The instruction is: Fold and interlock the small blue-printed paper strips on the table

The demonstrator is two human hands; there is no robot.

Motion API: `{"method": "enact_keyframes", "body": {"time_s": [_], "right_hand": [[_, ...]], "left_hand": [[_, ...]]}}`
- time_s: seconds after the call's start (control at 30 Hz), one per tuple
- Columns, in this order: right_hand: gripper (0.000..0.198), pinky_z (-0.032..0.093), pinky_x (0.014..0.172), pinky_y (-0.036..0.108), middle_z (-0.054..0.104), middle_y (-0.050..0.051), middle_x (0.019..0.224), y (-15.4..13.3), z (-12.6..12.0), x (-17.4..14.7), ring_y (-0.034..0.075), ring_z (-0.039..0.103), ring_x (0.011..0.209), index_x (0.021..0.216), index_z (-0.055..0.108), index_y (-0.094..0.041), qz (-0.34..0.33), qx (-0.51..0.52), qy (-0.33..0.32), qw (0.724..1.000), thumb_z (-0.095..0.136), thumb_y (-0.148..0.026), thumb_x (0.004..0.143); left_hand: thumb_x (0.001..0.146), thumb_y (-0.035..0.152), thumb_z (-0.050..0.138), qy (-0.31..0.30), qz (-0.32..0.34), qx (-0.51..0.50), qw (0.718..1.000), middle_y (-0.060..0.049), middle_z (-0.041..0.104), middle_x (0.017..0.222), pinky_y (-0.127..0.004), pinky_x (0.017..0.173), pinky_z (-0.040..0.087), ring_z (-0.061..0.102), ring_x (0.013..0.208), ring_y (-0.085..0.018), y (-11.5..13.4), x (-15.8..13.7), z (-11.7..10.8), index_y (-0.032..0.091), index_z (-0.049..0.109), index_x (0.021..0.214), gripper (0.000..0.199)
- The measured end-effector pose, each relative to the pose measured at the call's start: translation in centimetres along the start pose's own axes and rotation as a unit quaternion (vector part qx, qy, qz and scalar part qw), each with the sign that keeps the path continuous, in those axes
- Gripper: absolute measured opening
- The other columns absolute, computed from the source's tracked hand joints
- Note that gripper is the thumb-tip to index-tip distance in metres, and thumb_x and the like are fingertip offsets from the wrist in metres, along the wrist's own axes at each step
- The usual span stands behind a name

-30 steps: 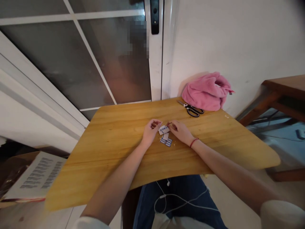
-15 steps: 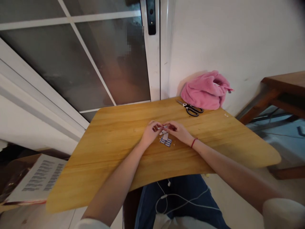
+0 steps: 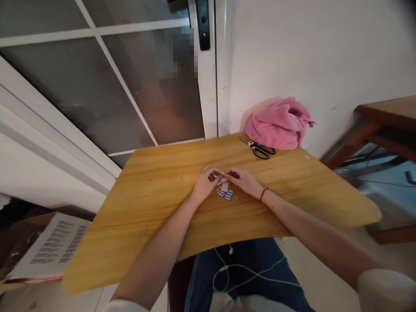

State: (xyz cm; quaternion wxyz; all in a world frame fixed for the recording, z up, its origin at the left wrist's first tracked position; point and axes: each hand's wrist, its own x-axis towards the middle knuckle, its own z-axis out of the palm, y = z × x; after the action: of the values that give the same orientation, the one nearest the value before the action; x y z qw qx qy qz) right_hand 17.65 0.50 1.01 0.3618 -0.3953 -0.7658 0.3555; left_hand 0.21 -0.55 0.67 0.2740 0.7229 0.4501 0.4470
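Observation:
My left hand [image 3: 204, 185] and my right hand [image 3: 244, 181] meet above the middle of the wooden table [image 3: 156, 186]. Thumb and fingers of each hand are pinched together on a small piece of paper, mostly hidden by the fingertips. Right below them lie several small white paper slips with blue printed edges [image 3: 225, 194], partly overlapping. A plain white slip [image 3: 224, 186] rests on top of these. Tiny scraps are scattered beside the slips. A red string bracelet [image 3: 263, 194] circles my right wrist.
Black-handled scissors [image 3: 261, 150] lie at the table's back edge, beside a pink plush bag [image 3: 276, 123] against the wall. White earphones [image 3: 224, 268] rest on my lap. A carton with a printed sheet [image 3: 53, 247] stands at left, and a wooden stand [image 3: 383, 117] at right.
The hands stay together, with the fingertips drawn a little closer over the paper, and less of the held piece shows. The whole view has shifted slightly.

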Motion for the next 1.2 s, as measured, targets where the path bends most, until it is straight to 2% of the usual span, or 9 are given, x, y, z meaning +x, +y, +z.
{"method": "enact_keyframes", "body": {"time_s": [0.27,0.4,0.53,0.67,0.73,0.83,0.93,1.07,1.2], "right_hand": [[0.022,0.041,0.061,0.025,0.059,0.001,0.070,0.3,0.0,0.3,0.012,0.051,0.065,0.075,0.059,-0.018,0.004,0.037,0.037,0.999,0.055,-0.040,0.077],[0.028,0.038,0.051,0.023,0.059,0.001,0.072,0.5,-2.0,0.2,0.011,0.048,0.058,0.078,0.061,-0.017,0.049,0.071,0.050,0.995,0.058,-0.045,0.074],[0.037,0.033,0.048,0.023,0.060,0.004,0.072,1.6,-8.7,-0.7,0.008,0.044,0.051,0.081,0.063,-0.015,0.118,0.046,0.085,0.988,0.059,-0.050,0.072],[0.038,0.032,0.054,0.026,0.061,0.009,0.071,3.4,-17.6,-3.4,0.008,0.044,0.054,0.084,0.066,-0.011,0.196,-0.103,0.044,0.974,0.059,-0.046,0.073],[0.031,0.033,0.058,0.029,0.063,0.013,0.076,4.5,-21.3,-5.2,0.008,0.045,0.054,0.087,0.067,-0.010,0.248,-0.202,0.122,0.939,0.057,-0.037,0.077],[0.025,0.032,0.063,0.030,0.064,0.018,0.086,6.4,-24.8,-7.6,0.011,0.048,0.064,0.096,0.067,-0.009,0.281,-0.351,0.263,0.853,0.057,-0.026,0.080],[0.023,0.032,0.063,0.030,0.066,0.018,0.088,8.3,-26.1,-8.5,0.014,0.047,0.067,0.095,0.069,-0.011,0.314,-0.432,0.235,0.812,0.060,-0.025,0.077],[0.026,0.034,0.066,0.030,0.066,0.018,0.093,9.8,-25.5,-7.9,0.018,0.053,0.074,0.094,0.070,-0.010,0.335,-0.406,0.213,0.823,0.060,-0.025,0.076],[0.027,0.036,0.069,0.031,0.066,0.020,0.095,9.4,-24.1,-7.6,0.021,0.057,0.080,0.095,0.070,-0.010,0.335,-0.367,0.245,0.832,0.059,-0.025,0.076]], "left_hand": [[0.076,0.032,0.060,0.006,-0.003,-0.016,1.000,-0.001,0.054,0.076,-0.023,0.056,0.037,0.047,0.060,-0.010,0.6,-0.1,0.1,0.019,0.061,0.077,0.013],[0.076,0.033,0.059,0.005,-0.018,-0.041,0.999,0.000,0.054,0.075,-0.023,0.056,0.037,0.046,0.060,-0.009,0.7,-0.2,0.1,0.018,0.060,0.075,0.015],[0.076,0.033,0.058,0.015,-0.029,-0.077,0.996,0.001,0.053,0.071,-0.022,0.057,0.036,0.044,0.060,-0.009,0.4,-0.2,0.1,0.017,0.058,0.075,0.016],[0.074,0.034,0.060,0.030,-0.053,-0.108,0.992,0.002,0.052,0.067,-0.021,0.055,0.035,0.042,0.058,-0.009,0.0,0.1,0.1,0.017,0.057,0.072,0.017],[0.073,0.034,0.060,0.034,-0.060,-0.121,0.990,0.003,0.051,0.065,-0.021,0.055,0.034,0.042,0.057,-0.009,-0.1,0.2,0.1,0.017,0.057,0.072,0.017],[0.073,0.035,0.059,0.031,-0.063,-0.136,0.988,0.003,0.051,0.063,-0.021,0.055,0.033,0.042,0.057,-0.009,-0.2,0.2,0.2,0.017,0.056,0.072,0.018],[0.072,0.035,0.060,0.028,-0.067,-0.131,0.989,0.003,0.050,0.062,-0.021,0.053,0.032,0.041,0.055,-0.008,-0.1,0.1,0.3,0.017,0.056,0.071,0.018],[0.072,0.036,0.060,0.013,-0.077,-0.120,0.990,0.004,0.049,0.059,-0.021,0.051,0.030,0.040,0.053,-0.008,0.1,-0.1,0.2,0.018,0.056,0.071,0.019],[0.072,0.036,0.060,0.015,-0.076,-0.122,0.989,0.004,0.049,0.061,-0.021,0.052,0.031,0.041,0.054,-0.009,0.0,-0.1,0.1,0.017,0.055,0.071,0.020]]}}
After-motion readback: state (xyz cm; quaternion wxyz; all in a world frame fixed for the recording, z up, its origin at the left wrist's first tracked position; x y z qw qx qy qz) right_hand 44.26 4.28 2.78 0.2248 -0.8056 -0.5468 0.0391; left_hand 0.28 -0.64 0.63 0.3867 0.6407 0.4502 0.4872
